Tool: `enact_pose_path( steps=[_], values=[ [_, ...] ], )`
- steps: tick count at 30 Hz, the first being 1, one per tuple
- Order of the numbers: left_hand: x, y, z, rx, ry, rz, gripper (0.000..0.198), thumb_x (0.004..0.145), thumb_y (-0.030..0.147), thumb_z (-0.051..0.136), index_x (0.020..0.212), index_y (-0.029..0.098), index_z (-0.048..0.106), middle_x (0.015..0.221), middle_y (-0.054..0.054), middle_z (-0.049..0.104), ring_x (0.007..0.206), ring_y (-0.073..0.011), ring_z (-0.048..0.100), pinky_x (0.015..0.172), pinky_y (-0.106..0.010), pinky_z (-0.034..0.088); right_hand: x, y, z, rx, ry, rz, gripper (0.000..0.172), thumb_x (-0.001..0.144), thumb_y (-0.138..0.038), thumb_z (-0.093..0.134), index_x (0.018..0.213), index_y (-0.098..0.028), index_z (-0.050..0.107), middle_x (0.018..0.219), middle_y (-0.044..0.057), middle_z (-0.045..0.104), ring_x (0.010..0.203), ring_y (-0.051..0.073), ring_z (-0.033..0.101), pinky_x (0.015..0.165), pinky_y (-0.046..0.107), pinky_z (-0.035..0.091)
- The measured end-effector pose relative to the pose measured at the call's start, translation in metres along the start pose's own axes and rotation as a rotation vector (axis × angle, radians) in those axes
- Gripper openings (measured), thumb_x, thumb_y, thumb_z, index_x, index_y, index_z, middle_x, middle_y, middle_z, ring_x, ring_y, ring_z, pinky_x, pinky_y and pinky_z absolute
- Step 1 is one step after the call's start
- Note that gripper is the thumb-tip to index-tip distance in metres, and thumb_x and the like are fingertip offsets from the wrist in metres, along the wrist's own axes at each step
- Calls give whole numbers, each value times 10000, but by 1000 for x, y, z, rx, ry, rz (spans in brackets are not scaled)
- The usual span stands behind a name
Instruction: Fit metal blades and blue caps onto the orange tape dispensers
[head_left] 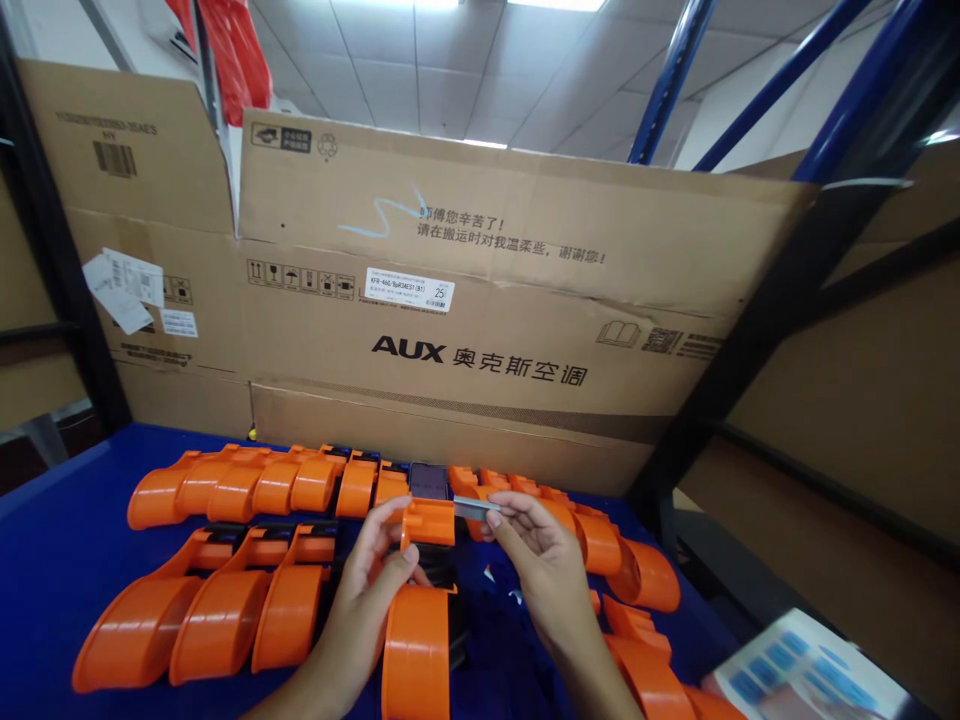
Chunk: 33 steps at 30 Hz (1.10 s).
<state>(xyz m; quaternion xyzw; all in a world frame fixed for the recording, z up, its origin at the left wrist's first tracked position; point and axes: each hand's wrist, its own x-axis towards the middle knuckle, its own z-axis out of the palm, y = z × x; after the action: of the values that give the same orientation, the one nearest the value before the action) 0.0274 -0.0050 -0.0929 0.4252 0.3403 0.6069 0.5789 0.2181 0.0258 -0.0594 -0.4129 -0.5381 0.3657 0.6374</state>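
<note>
The orange dispenser [416,645] is closest, with the left hand [373,572] clamped round its neck. The right hand [538,560] pinches a metal strip [474,508] against the dispenser's top. Left of it, other dispensers [225,610] lie on the blue table [52,540]. A cardboard box [480,300] stands behind it.

Two hands in shot, both bare. The left hand [375,570] runs straight into a bare wrist and left forearm [315,685], uncovered all the way to the bottom edge. Same story opposite: the right hand [536,560] is bare, its fingers [525,505] slender, and the right forearm [600,680] is uncovered to the frame's edge. The nails are too small to read.
</note>
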Motion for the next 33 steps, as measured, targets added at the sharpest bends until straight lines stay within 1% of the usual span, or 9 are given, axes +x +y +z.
enact_pose_path(
  steps=[4, 9, 12, 16, 21, 25, 28, 31, 33],
  values=[
    [3, 0, -4, -11, 11, -33, 554, 886, 420, 679, 1398, 303, 504, 810, 20, 644, 722, -138, 609, 704, -249, 458, 1, 1, -2, -15, -34, 8, 388, 723, -486, 855, 956, -206, 723, 774, 34, 703, 698, 189, 648, 701, 318, 535],
    [4, 5, -4, -2, -32, -41, 556, 864, 417, 710, 1383, 275, 567, 794, 10, 650, 703, -139, 596, 676, -243, 459, 2, 3, -4, -39, -66, 33, 382, 729, -489, 848, 953, -202, 733, 796, 39, 708, 671, 173, 624, 653, 297, 517],
    [4, 6, -2, -1, -39, -30, 595, 848, 420, 727, 1400, 262, 570, 803, 3, 658, 690, -140, 596, 670, -246, 469, 1, 3, -2, -57, -78, 46, 387, 733, -493, 842, 962, -200, 737, 807, 50, 720, 667, 181, 628, 640, 303, 518],
    [5, 3, -2, 9, -31, -27, 648, 818, 421, 759, 1409, 227, 578, 790, -10, 673, 699, -149, 596, 666, -245, 476, -1, 2, 1, -57, -77, 65, 394, 727, -501, 841, 957, -197, 744, 783, 51, 726, 656, 187, 634, 633, 307, 517],
    [6, 2, -5, 23, -15, -27, 693, 848, 449, 722, 1472, 233, 511, 719, 3, 678, 632, -137, 591, 624, -237, 453, -2, 0, 1, 12, -90, 124, 409, 794, -513, 777, 1042, -190, 747, 671, 31, 695, 607, 175, 606, 607, 294, 478],
    [5, 4, -5, 51, -54, -14, 704, 869, 479, 687, 1487, 203, 493, 651, -5, 686, 592, -152, 607, 604, -249, 450, -2, -4, 0, 125, -113, 178, 357, 747, -470, 827, 970, -199, 767, 698, 29, 693, 625, 169, 587, 616, 289, 464],
    [5, 3, -5, 45, -27, -14, 725, 849, 497, 705, 1478, 196, 506, 652, -12, 691, 599, -162, 617, 604, -253, 457, -3, -9, 0, 200, -135, 199, 315, 757, -471, 817, 930, -212, 771, 736, 35, 699, 654, 181, 598, 641, 307, 477],
    [5, 3, -6, 16, -17, -42, 775, 836, 514, 715, 1505, 214, 465, 661, -13, 699, 593, -157, 607, 590, -245, 455, -5, -11, 1, 182, -128, 192, 321, 750, -478, 823, 927, -214, 769, 714, 30, 683, 663, 190, 600, 651, 317, 485],
    [5, 4, -6, 11, -21, -55, 773, 839, 512, 711, 1511, 227, 455, 661, -7, 695, 574, -143, 586, 574, -234, 445, -5, -10, 1, 165, -131, 200, 319, 734, -462, 841, 922, -215, 766, 703, 24, 677, 659, 183, 596, 649, 310, 484]
  ],
)
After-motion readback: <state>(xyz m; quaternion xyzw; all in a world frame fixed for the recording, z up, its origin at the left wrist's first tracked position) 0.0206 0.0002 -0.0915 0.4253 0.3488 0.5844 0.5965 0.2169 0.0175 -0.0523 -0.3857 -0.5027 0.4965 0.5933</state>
